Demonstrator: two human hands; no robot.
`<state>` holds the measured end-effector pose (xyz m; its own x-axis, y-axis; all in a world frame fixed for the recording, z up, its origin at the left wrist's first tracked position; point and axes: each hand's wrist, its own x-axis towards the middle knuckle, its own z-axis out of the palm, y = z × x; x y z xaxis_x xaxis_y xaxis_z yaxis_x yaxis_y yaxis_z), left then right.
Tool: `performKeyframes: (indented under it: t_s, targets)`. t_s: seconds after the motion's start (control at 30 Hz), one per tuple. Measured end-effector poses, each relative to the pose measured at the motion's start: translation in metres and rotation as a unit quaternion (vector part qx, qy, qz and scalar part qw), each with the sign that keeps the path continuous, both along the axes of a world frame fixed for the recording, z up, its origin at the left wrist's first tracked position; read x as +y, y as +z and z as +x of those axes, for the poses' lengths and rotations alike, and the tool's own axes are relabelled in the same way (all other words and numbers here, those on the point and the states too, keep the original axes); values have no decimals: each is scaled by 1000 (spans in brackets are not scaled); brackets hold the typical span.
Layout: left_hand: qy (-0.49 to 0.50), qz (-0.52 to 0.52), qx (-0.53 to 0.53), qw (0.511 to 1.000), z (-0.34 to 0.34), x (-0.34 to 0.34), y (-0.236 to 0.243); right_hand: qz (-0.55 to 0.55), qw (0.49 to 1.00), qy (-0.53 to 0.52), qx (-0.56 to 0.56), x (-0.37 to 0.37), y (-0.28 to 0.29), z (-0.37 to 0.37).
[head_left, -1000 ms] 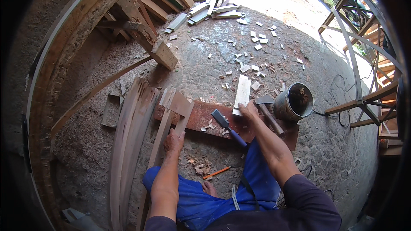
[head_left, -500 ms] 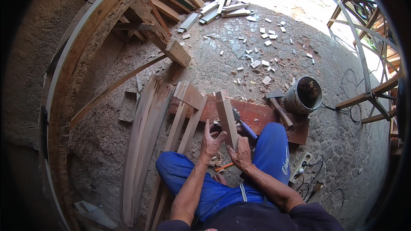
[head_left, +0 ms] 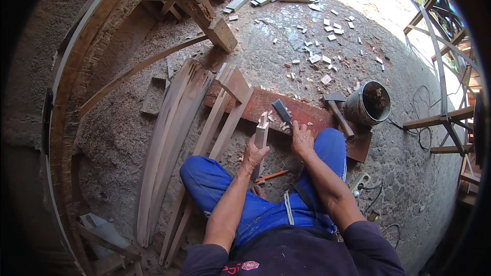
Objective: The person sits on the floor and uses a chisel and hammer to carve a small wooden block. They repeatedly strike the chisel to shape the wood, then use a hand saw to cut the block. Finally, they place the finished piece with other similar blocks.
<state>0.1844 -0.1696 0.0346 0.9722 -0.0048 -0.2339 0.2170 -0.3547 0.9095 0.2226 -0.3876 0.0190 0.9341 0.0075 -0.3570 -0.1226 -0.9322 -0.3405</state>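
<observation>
Head view: left hand (head_left: 254, 154) wrapped around the wood piece (head_left: 261, 135), which stands tilted between my knees, its notched end up, in front of the red board (head_left: 316, 115). Right hand (head_left: 303, 140) apart from the left, at the chisel (head_left: 282, 110); cannot tell whether my fingers close on its handle, as they hide it. Blade lies over the board. Judgement: wood stiff, fairly light, dry enough not to slip; cut end's thin corners likely splinter. Best hold is the plain shaft below the notch; chisel by handle only.
</observation>
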Motion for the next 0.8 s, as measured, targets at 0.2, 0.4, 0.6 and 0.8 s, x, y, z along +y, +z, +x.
performKeyframes:
  t_s: [0.2, 0.4, 0.6, 0.8]
  targets:
    - [-20, 254, 94, 962, -2, 2, -6, 205, 976, -33, 62, -12, 25, -7]
    - [-70, 366, 130, 919, -4, -6, -41, 252, 965, -74, 13, -19, 91, -72]
    - [-56, 409, 55, 909, -10, -12, -59, 228, 973, -8, -18, -20, 105, -100]
    - [-71, 383, 71, 918, -7, -22, -55, 220, 974, 8, -53, -17, 103, -104]
